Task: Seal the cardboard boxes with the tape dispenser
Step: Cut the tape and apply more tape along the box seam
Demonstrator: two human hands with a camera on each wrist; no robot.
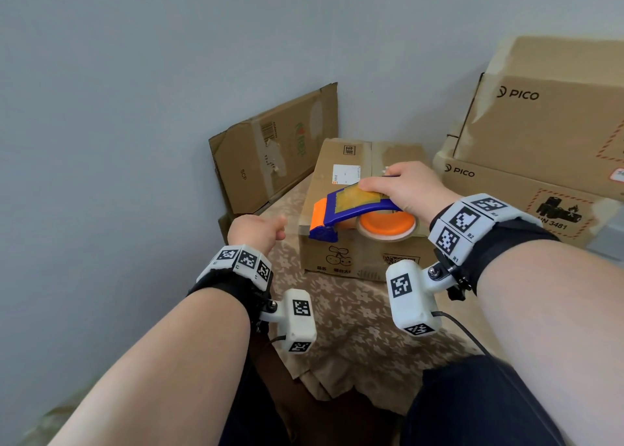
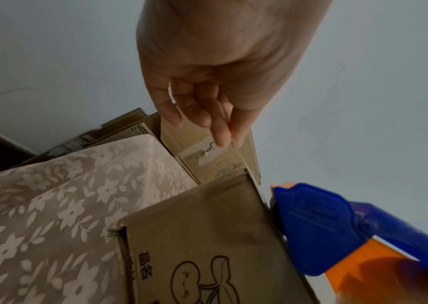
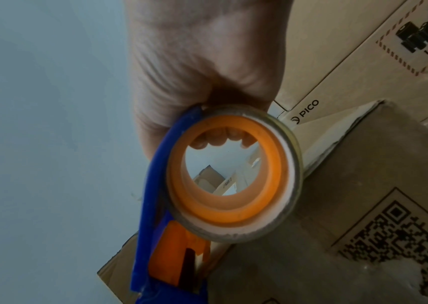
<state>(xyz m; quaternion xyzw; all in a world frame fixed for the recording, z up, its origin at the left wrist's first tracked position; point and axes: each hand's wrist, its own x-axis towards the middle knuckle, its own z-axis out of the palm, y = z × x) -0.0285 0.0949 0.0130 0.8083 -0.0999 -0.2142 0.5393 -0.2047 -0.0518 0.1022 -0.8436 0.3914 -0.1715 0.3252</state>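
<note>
A closed cardboard box (image 1: 341, 256) with a cherry drawing and a QR code stands on a flowered cloth. My right hand (image 1: 401, 187) grips a blue and orange tape dispenser (image 1: 358, 214) over the box's near top edge; its fingertips (image 3: 220, 139) curl through the orange roll core (image 3: 231, 174). The dispenser's blue front end (image 2: 311, 230) sits at the box's near left corner (image 2: 207, 236). My left hand (image 1: 258, 231) hovers left of the box, holding nothing, fingers (image 2: 202, 111) loosely curled.
A flattened carton (image 1: 273, 151) leans against the grey wall behind the box. Two stacked PICO boxes (image 1: 540, 148) stand to the right. The flowered cloth (image 1: 341, 317) covers the table between me and the box.
</note>
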